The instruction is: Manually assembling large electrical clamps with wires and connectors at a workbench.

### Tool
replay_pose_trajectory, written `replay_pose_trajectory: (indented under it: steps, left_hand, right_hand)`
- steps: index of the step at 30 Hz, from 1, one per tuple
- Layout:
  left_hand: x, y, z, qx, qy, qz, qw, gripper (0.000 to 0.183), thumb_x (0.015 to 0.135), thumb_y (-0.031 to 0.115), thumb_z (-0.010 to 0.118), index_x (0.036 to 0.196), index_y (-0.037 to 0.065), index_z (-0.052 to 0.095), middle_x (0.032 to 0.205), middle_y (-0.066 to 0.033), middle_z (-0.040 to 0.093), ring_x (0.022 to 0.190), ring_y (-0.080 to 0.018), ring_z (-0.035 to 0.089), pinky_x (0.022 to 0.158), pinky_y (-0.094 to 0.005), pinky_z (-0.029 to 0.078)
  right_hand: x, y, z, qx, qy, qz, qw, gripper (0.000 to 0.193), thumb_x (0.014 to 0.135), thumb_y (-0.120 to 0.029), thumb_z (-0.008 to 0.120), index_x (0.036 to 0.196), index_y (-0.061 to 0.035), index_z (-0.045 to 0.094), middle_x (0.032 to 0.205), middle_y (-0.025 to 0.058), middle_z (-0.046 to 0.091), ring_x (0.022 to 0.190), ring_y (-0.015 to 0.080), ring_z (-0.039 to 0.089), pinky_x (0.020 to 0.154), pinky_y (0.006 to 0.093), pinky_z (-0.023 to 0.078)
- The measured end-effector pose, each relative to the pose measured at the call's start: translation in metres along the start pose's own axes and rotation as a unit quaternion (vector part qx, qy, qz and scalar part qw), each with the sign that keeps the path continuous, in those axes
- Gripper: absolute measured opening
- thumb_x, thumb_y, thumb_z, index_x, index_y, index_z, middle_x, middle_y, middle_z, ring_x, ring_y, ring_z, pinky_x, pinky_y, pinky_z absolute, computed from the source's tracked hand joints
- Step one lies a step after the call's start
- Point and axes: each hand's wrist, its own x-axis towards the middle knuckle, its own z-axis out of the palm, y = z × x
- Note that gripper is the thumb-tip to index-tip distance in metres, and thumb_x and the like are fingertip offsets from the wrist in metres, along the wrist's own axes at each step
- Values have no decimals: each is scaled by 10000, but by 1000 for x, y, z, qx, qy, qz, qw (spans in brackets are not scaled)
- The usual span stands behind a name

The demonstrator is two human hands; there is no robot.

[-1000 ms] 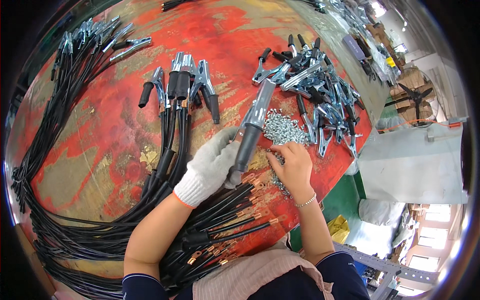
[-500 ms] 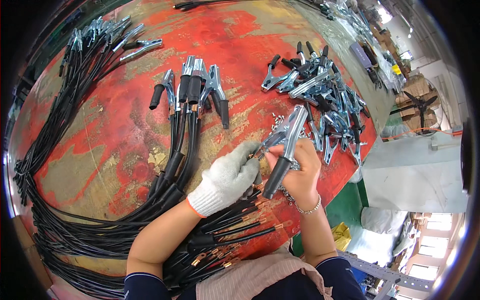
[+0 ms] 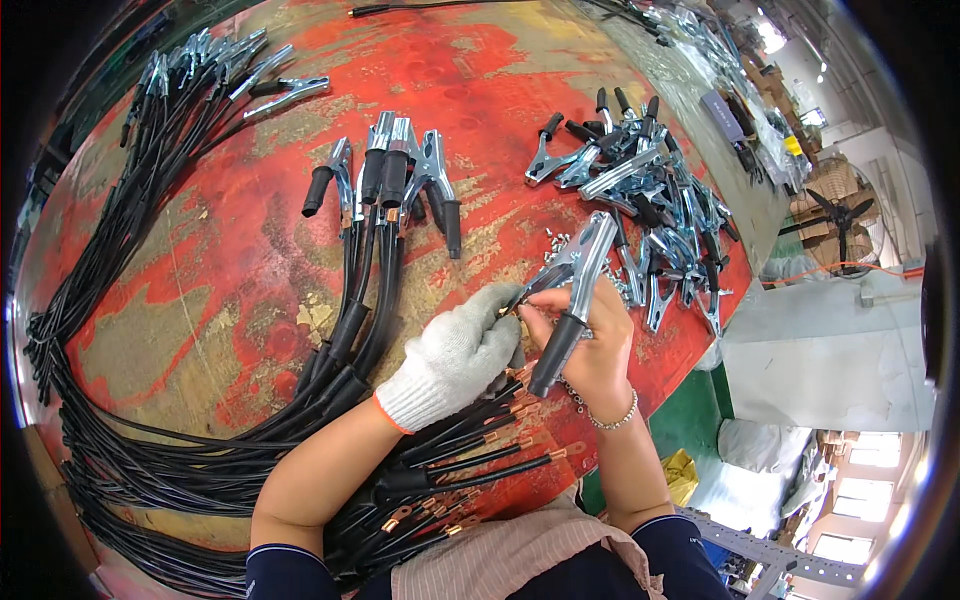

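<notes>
My left hand (image 3: 455,350), in a white knit glove, is closed around one handle end of a silver metal spring clamp (image 3: 592,262). The clamp's other handle, in a black sleeve (image 3: 558,357), points down toward me and stands in front of my right palm. My bare right hand (image 3: 603,350) has thumb and forefinger brought together beside the gloved fingertips, at that same handle end. Whatever small part they pinch is too small to make out. A cable end at the glove is mostly hidden by the fingers.
Right of my hands lies a heap of loose clamps (image 3: 650,190), with small metal nuts (image 3: 557,243) beside it. Clamps fitted on black cables (image 3: 385,270) lie left of centre. More cables (image 3: 500,468) with copper lugs lie near me. Another cable bundle (image 3: 130,210) curves along the far left.
My right thumb and forefinger have shifted slightly at the clamp's handle end. The clamp and my left hand stay almost where they were.
</notes>
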Motion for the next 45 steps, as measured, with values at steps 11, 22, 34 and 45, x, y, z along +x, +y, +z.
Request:
replay_pose_trajectory:
  steps: [11, 22, 34, 45]
  left_hand:
    - [0, -3, 0, 12, 2, 13, 1000, 375, 957, 136, 476, 1311, 14, 481, 729, -83, 670, 563, -143, 635, 544, -297, 513]
    - [0, 2, -1, 4, -3, -9, 1000, 356, 976, 148, 491, 1297, -5, 499, 795, -38, 637, 609, -77, 595, 541, -239, 498]
    - [2, -6, -1, 4, 0, 24, 1000, 350, 971, 136, 484, 1290, -5, 500, 787, -46, 644, 609, -86, 602, 549, -249, 500]
    - [1, 1, -2, 33, 4, 9, 999, 366, 974, 164, 494, 1300, -4, 494, 787, -45, 647, 612, -88, 609, 557, -250, 506]
  right_hand:
    - [-4, -3, 5, 44, 16, 30, 998, 210, 686, -44, 837, 857, -66, 717, 776, 53, 614, 697, 179, 572, 617, 294, 456]
    - [-7, 2, 7, 37, 31, -9, 999, 224, 690, -59, 838, 874, -69, 710, 775, 63, 587, 705, 200, 568, 616, 307, 450]
    - [-9, 2, 12, 34, 43, -12, 998, 212, 699, -8, 808, 876, -61, 706, 785, 74, 609, 722, 222, 584, 641, 324, 464]
    - [-18, 10, 8, 7, 44, -62, 997, 189, 730, -41, 785, 908, -51, 723, 810, 78, 572, 692, 212, 546, 610, 317, 435]
